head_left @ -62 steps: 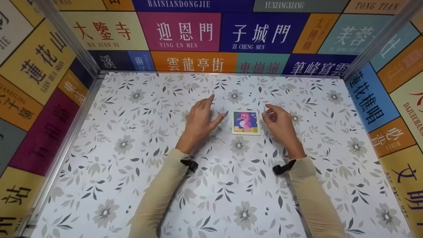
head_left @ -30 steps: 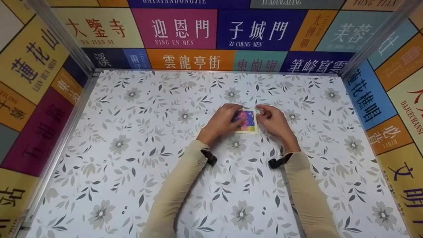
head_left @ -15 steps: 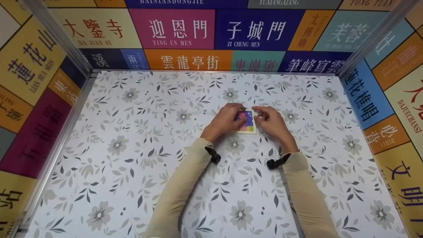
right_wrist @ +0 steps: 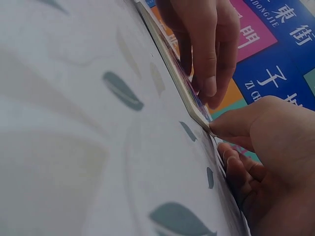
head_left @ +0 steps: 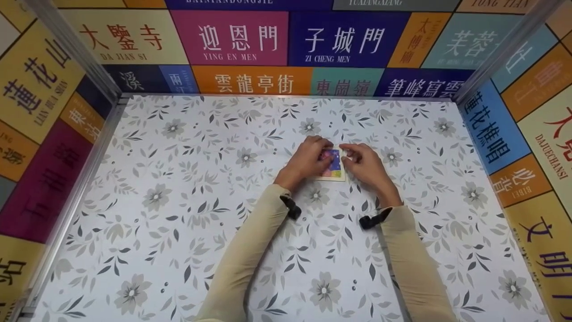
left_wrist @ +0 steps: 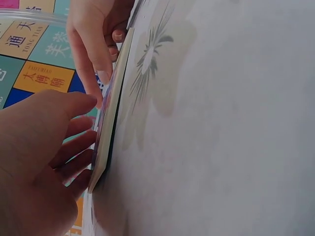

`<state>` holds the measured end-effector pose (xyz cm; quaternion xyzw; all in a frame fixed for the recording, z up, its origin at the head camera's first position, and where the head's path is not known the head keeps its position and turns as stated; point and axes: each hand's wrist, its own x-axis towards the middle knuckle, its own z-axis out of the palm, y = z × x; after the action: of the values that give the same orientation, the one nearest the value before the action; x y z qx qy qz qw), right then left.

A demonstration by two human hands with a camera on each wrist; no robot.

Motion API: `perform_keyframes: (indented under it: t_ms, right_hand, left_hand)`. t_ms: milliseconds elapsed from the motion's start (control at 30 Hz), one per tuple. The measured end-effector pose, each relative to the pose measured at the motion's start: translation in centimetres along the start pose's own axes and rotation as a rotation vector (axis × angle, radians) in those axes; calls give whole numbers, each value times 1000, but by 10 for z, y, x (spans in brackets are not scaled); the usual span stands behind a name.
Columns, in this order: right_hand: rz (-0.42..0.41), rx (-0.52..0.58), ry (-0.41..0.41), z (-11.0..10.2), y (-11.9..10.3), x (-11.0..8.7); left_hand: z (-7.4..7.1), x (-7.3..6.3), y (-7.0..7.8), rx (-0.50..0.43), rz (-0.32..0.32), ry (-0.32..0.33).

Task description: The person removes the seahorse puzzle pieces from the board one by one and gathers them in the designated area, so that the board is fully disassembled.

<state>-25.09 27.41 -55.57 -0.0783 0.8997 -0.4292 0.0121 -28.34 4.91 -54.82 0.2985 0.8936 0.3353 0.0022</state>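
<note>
On the floral tabletop lies a small square picture board [head_left: 336, 169] with a pale rim and a pink seahorse on blue and yellow. My left hand [head_left: 309, 157] bends over its left half, the thumb across the picture and the fingertips near the far edge, hiding much of the seahorse. Whether those fingers grip the board I cannot tell. At the right side, my right hand [head_left: 367, 166] pinches the far corner with thumb and index finger. In the right wrist view, the right thumb [right_wrist: 229, 125] meets the corner of the rim, with the other fingers curled below.
Printed panels with large characters [head_left: 230, 38] wall the table [head_left: 187, 250] at the back and both sides. Metal frame strips [head_left: 65, 179] run along its edges. A black wrist camera [head_left: 291, 208] sits on the left cuff, another wrist camera [head_left: 374, 219] on the right.
Two seconds ago both hands were apart from the board. The left hand has since moved right onto the picture, and the right hand has closed in on the right edge. The board stays in place.
</note>
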Motion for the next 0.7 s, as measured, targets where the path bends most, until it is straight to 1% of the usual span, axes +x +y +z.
perform_keyframes:
  t_ms: [167,367,467,567,700]
  right_hand:
    - [9,9,-1,-1,-2,-1]
    - [-2,56,9,-2,-7,-1]
    - [-12,81,9,-1,-8,0]
    - [-15,105,0,1,-8,0]
    - [-11,118,-6,3,-7,-1]
  left_hand:
    - [2,1,0,10,-7,-2]
    - [2,1,0,7,-17,-13]
    - [3,2,-1,5,-16,-5]
    - [9,5,-6,6,-4,24]
    - [7,6,-4,1,-8,19]
